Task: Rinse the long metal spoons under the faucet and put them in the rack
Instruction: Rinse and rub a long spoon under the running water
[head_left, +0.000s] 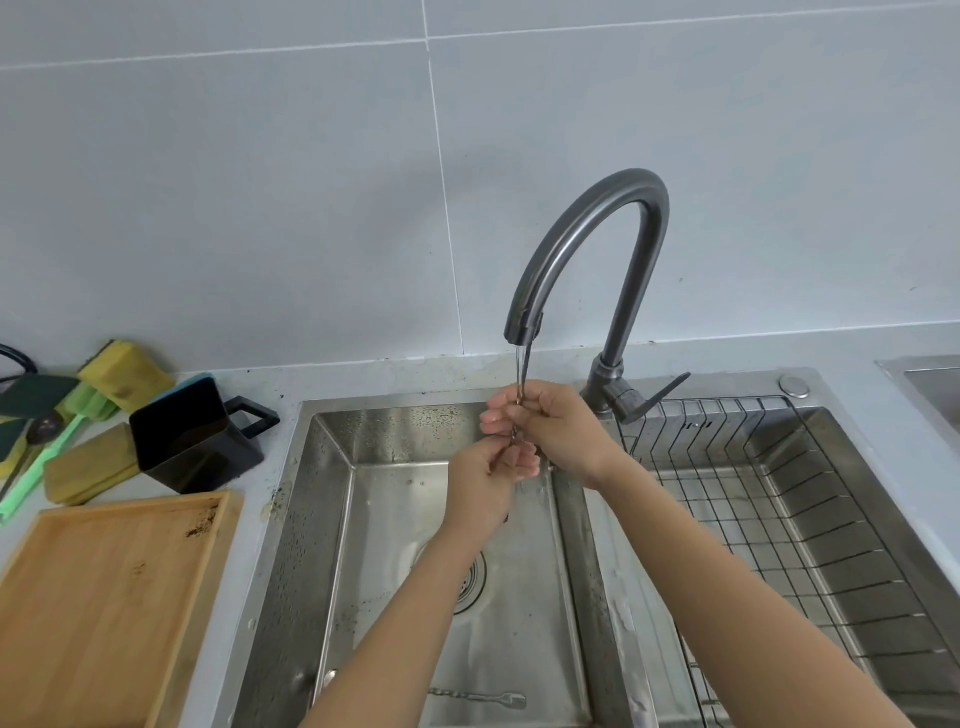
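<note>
Both hands hold one long metal spoon (522, 382) upright under the spout of the dark gooseneck faucet (587, 244), where a thin stream of water runs down onto it. My right hand (550, 426) grips the upper part of the handle, and my left hand (493, 475) pinches it lower down. Most of the spoon is hidden inside my fingers. A second long utensil with a twisted handle (478, 696) lies on the bottom of the left sink basin (332, 519), near the front. The wire rack (810, 525) fills the right basin.
A wooden tray (109, 608) lies on the counter to the left. Behind it stand a black square container (192, 436), yellow sponges (124, 371) and a green brush (47, 462). The sink drain (470, 577) sits below my left forearm.
</note>
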